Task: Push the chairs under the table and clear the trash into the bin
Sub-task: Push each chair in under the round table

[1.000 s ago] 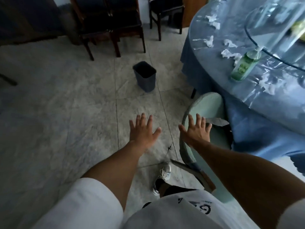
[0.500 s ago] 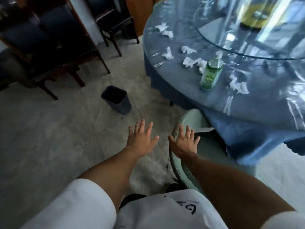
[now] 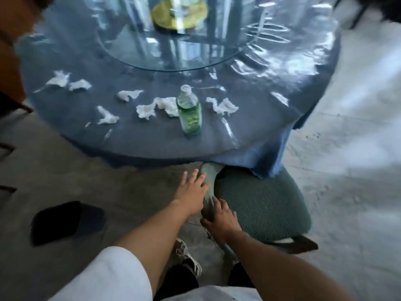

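A green upholstered chair (image 3: 260, 205) stands at the near edge of the round table (image 3: 152, 140), its front tucked under the blue tablecloth. My left hand (image 3: 192, 192) lies flat with straight fingers against the chair's backrest edge. My right hand (image 3: 219, 218) rests on the same backrest lower down, fingers spread over it. Several crumpled white tissues (image 3: 147, 109) lie on the table around a green plastic bottle (image 3: 189, 112). The dark bin (image 3: 67, 221) sits on the floor to my left.
A glass turntable (image 3: 173, 51) with a yellow dish (image 3: 180, 15) fills the table's centre. Dark wooden furniture (image 3: 10, 68) edges the far left. My shoe (image 3: 186, 255) is on the grey floor below the chair. Pale floor spreads to the right.
My view has swung right to face the table. Both hands now touch the chair's backrest, the left having joined it, and the chair sits closer under the tablecloth. The bin has shifted to the lower left.
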Available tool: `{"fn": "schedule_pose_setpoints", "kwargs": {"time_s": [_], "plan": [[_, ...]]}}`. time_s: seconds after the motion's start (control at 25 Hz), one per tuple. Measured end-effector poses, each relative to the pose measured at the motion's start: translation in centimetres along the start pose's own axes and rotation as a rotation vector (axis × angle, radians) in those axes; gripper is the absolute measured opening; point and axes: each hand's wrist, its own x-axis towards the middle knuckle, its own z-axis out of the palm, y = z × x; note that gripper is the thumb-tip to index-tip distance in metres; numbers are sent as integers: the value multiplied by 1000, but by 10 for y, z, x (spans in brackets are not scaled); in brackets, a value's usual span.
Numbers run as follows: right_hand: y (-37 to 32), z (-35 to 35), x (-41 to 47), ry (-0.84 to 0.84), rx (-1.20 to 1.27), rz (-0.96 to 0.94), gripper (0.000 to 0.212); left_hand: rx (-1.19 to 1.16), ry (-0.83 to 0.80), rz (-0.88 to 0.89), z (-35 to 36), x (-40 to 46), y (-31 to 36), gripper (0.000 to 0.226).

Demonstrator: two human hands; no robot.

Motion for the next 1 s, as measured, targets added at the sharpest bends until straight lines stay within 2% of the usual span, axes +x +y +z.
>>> {"fn": "schedule_pose_setpoints", "kwargs": {"time_s": [0.2, 0.36, 0.6, 0.76, 1.0], "plan": [[-25, 27, 8, 137, 266, 126, 78, 10, -52, 260, 2, 38, -35, 55], [-38, 44, 7, 291, 251, 205, 72, -58, -47, 363, 10, 52, -45, 57], [-42, 57, 0, 346, 96, 232, 65, -148, 58, 311, 35, 37, -47, 59], [-37, 61, -7, 303, 33, 122, 65, -177, 95, 251, 45, 21, -51, 55], [-7, 73, -26, 239, -113, -112, 53, -228, 269, 73, 83, -18, -22, 60]]}}
